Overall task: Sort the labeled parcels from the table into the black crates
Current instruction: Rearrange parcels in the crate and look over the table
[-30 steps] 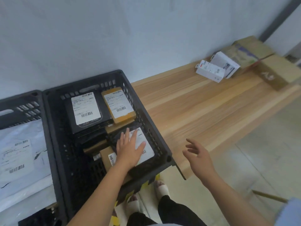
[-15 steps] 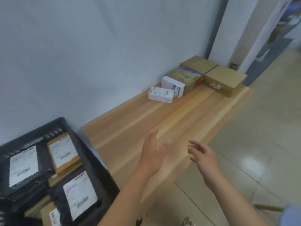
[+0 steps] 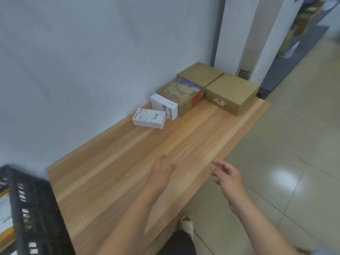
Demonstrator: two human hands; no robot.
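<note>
left hand [image 3: 161,173] over table [image 3: 114,162], fingers straight, empty; right hand [image 3: 228,176] past edge, fingers loosely curled, empty.

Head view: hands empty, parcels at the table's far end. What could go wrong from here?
The tilted white box seems propped between the flat white box and the printed carton; pulling either may topple it.
The front brown box sits near the table edge; a reach by the right hand could nudge it off.
</note>
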